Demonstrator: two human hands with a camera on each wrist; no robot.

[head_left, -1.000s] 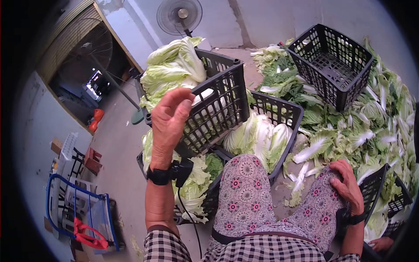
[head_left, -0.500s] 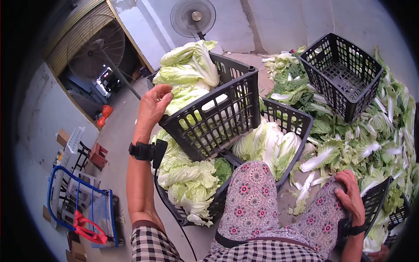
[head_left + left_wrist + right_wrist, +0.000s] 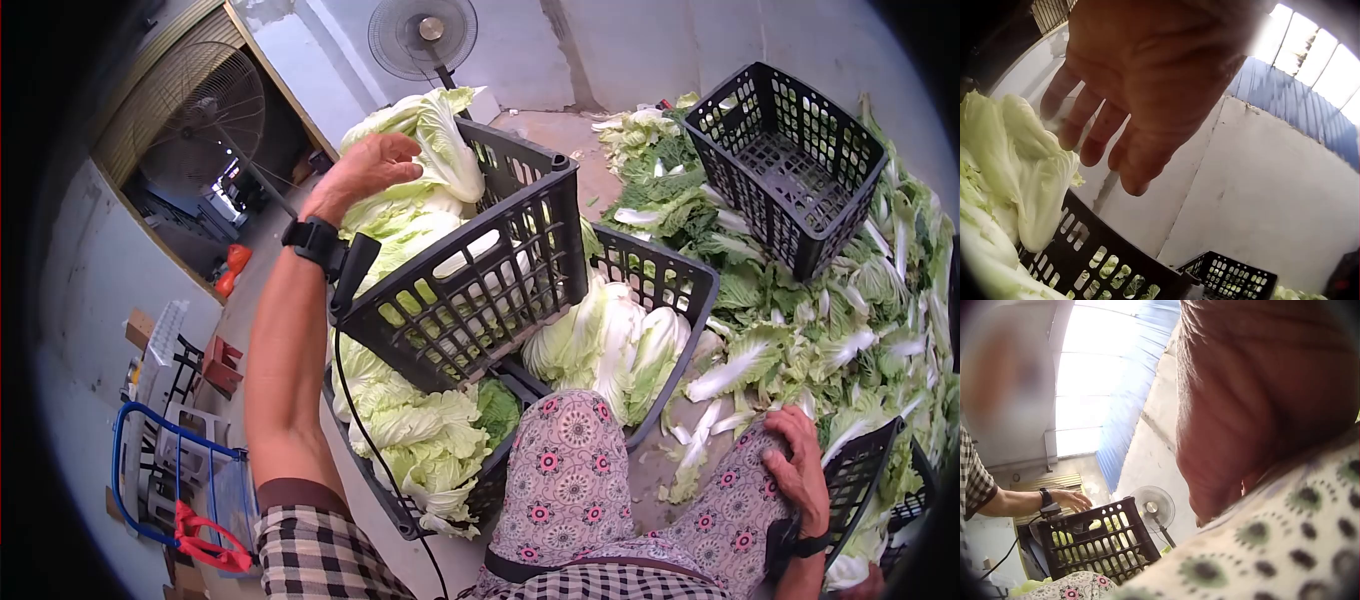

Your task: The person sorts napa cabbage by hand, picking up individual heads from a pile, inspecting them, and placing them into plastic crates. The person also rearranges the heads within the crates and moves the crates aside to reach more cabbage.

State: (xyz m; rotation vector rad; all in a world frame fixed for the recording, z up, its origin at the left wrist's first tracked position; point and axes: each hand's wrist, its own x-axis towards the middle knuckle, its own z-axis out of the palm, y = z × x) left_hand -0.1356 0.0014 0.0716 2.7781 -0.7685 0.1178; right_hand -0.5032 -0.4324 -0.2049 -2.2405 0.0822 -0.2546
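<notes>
In the head view my left hand [image 3: 370, 172] hovers over the cabbages [image 3: 447, 150] heaped in the tilted upper black crate [image 3: 480, 290], its fingers loosely bent and holding nothing. The left wrist view shows the same hand [image 3: 1129, 81] with fingers spread, apart from a pale cabbage [image 3: 1041, 194] beside the crate rim [image 3: 1122, 250]. My right hand [image 3: 800, 465] rests on the patterned trouser knee [image 3: 735, 480], fingers relaxed. Its palm side fills much of the right wrist view [image 3: 1254, 406].
Below the upper crate stand crates of leafy cabbage [image 3: 420, 440] and whiter heads [image 3: 610, 340]. An empty black crate [image 3: 790, 170] sits on a large leaf pile [image 3: 740, 360] at right. Behind are standing fans [image 3: 423, 35]; a blue-framed cart [image 3: 180, 440] is at lower left.
My left hand has moved from near the upper crate's near rim, up and away over the cabbages. The right hand stays on the knee. The head view has shifted slightly.
</notes>
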